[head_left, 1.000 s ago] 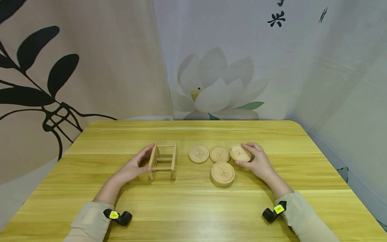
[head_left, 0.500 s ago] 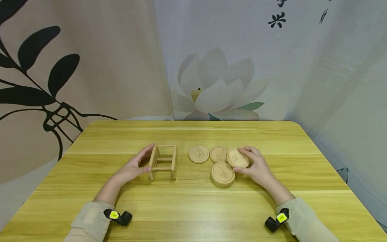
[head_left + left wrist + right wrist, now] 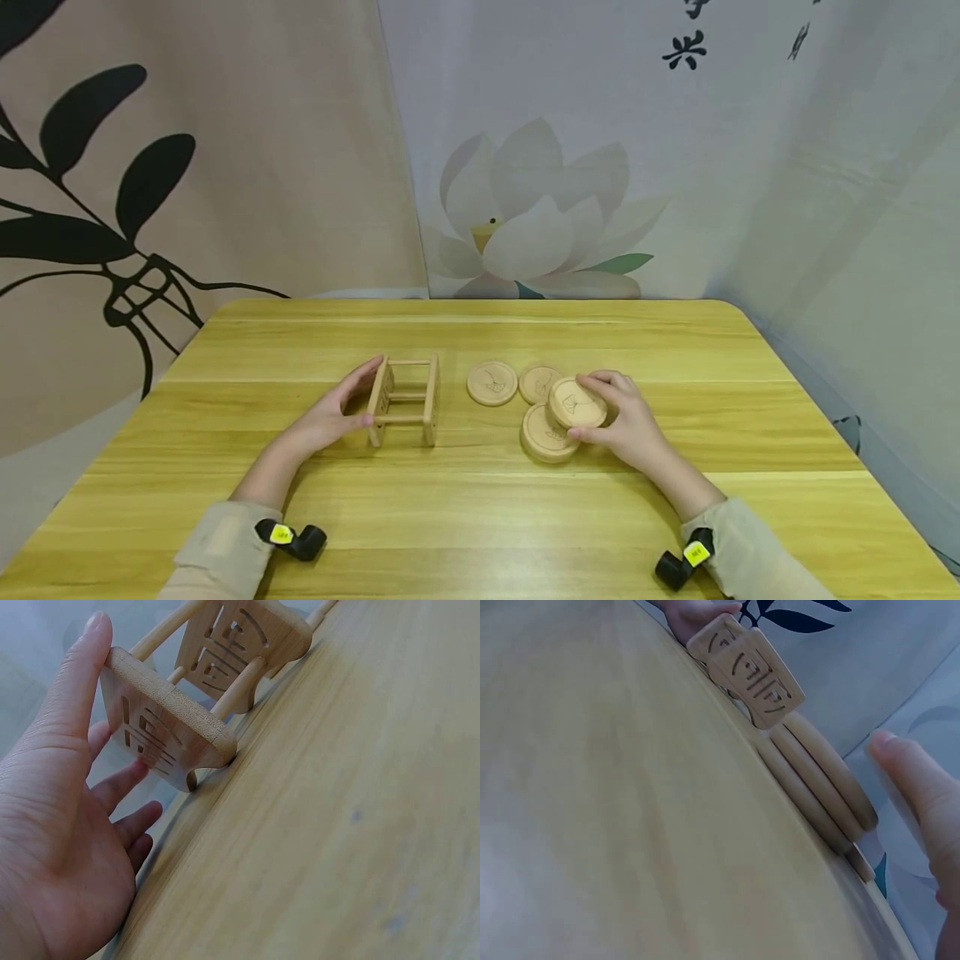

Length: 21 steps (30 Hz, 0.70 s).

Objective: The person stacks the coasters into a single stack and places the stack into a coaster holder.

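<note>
My left hand (image 3: 330, 423) grips a small wooden coaster rack (image 3: 432, 396) by its left end panel, thumb at the near edge and fingers at the far one. In the left wrist view, the rack's panel (image 3: 165, 720) shows carved slots. My right hand (image 3: 628, 423) pinches a round wooden coaster (image 3: 577, 402) with an engraved leaf, between thumb and fingers. The held coaster overlaps a low stack of coasters (image 3: 542, 442) in the head view. Behind the stack lies another coaster (image 3: 536, 383), partly covered from view. One more coaster (image 3: 492, 383) lies flat nearer the rack.
Everything sits on a wood-grain table (image 3: 465, 525) whose far edge meets a printed fabric backdrop (image 3: 555, 208). Sleeves with small black wrist cameras (image 3: 678, 567) extend over the table's near side. The right wrist view shows the coaster stack (image 3: 810, 787) edge-on, with the rack beyond.
My right hand has carried its coaster left and toward me, from beside the middle coaster to over the stack. The left hand and the rack have stayed put.
</note>
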Motion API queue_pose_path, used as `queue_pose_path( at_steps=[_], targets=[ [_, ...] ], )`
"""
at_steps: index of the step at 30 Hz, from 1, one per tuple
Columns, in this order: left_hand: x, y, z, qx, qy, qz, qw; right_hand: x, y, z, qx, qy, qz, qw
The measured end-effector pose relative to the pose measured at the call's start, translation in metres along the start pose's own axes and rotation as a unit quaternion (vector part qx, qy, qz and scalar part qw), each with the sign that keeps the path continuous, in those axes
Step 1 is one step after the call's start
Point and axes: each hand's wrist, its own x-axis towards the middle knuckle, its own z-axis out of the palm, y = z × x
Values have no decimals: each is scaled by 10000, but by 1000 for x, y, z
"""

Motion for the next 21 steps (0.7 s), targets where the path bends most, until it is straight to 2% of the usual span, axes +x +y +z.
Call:
queue_pose_path(
  at_steps=[8,21],
  targets=[
    [0,-1,-1,47,12,-36,10000,-4,-8,6,88,-120,-161,9998],
    [-1,-2,-1,98,17,16,9999,-7,-18,13,179,-233,-129,9995]
  ],
)
